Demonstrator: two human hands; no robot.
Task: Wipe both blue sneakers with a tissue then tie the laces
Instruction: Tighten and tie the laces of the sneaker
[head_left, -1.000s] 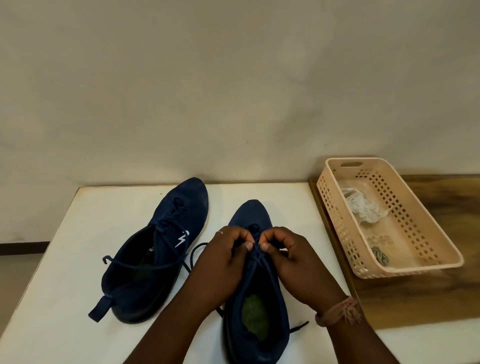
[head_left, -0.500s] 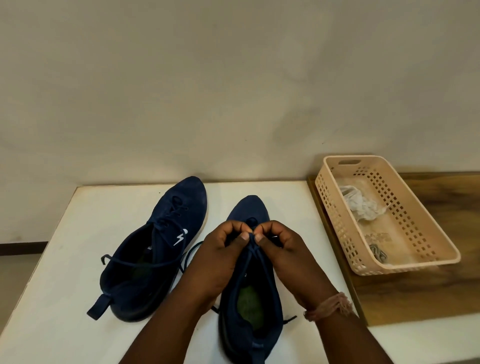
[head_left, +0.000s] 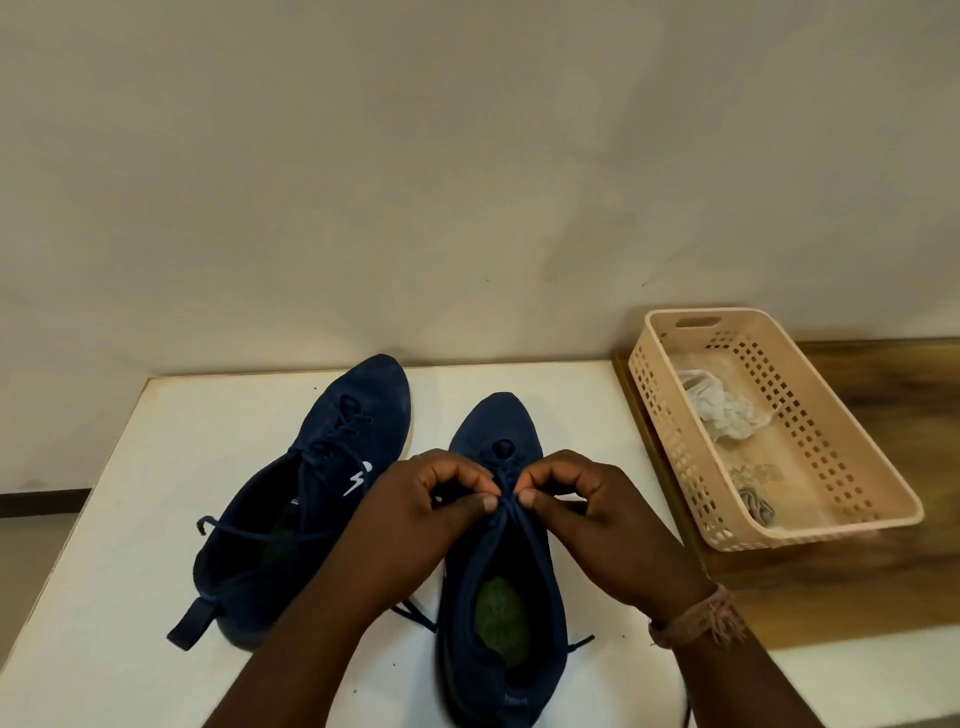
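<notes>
- While both sneakers lie on the white table (head_left: 130, 519), the right sneaker (head_left: 501, 582) is seen directly under the two hands, toe pointing away from the person.
- Its laces (head_left: 508, 501) are pinched at the middle of the shoe, between thumb and curled fingers of the left hand (head_left: 415, 525) and of the right hand (head_left: 608, 525).
- Both hands are closed around the lace strands, with the thumb tips nearly touching over the tongue.
- A loose lace end is seen trailing onto the table at the right side of this shoe's heel.
- A green insole (head_left: 500, 623) is visible inside the opening, nearer the person than the hands.
- Just beside the left hand, the left sneaker (head_left: 306, 499) is laid at an angle, its toe towards the wall, its laces loose and one end hanging off its left side.
- Well apart to the right, a crumpled tissue (head_left: 719, 408) is held in a beige perforated basket (head_left: 852, 447) resting on a wooden surface (head_left: 904, 587).
- A thread band (head_left: 696, 618) is worn on the right wrist.
</notes>
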